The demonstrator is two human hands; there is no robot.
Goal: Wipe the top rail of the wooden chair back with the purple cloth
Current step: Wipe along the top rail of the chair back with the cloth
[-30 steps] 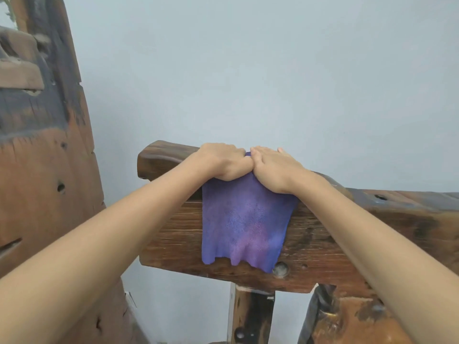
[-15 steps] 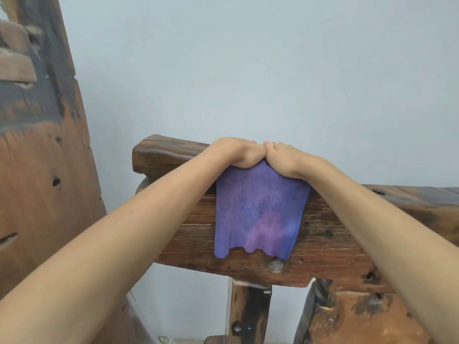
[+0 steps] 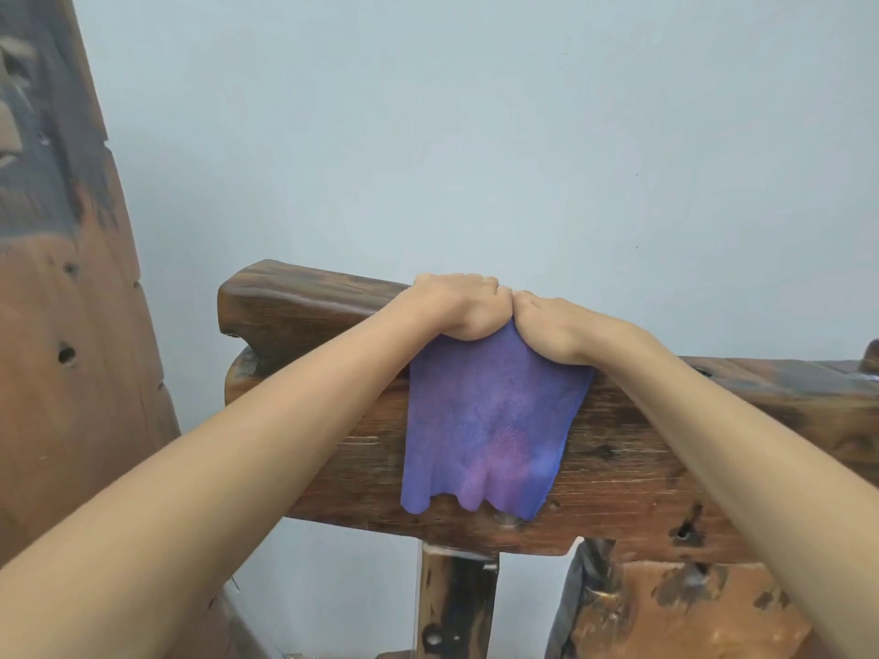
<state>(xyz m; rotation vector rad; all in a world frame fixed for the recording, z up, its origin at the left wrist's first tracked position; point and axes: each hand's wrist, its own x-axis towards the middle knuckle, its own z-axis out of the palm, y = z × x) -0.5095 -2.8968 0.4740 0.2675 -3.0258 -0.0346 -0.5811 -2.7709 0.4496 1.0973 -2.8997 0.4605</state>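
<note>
Purple cloth (image 3: pixel 490 425) hangs draped over top rail (image 3: pixel 304 302) of the wooden chair back, its loose lower edge wavy and reaching nearly to the rail's bottom edge, covering part of the front face. Upper edge of cloth is hidden under both hands. Left hand (image 3: pixel 459 304) sits on the rail w/ fingers curled over the top, gripping the cloth against the wood; right hand (image 3: pixel 551 330) is touching it, side by side, fingers bent over the far edge and clamped on the cloth too. Fingertips themselves go behind the rail, can't see them. Both forearms reach in from the bottom corners and block part of the rail's front.

Rail is dark, worn timber w/ knots and small holes, bare to the left of the hands and running off frame right. Below it, a vertical post (image 3: pixel 454 606) and a wider wooden panel (image 3: pixel 685 611). Tall weathered wood slab (image 3: pixel 62 349) stands at left, apart from the rail. Pale blue-grey wall (image 3: pixel 475 135) behind everything.
</note>
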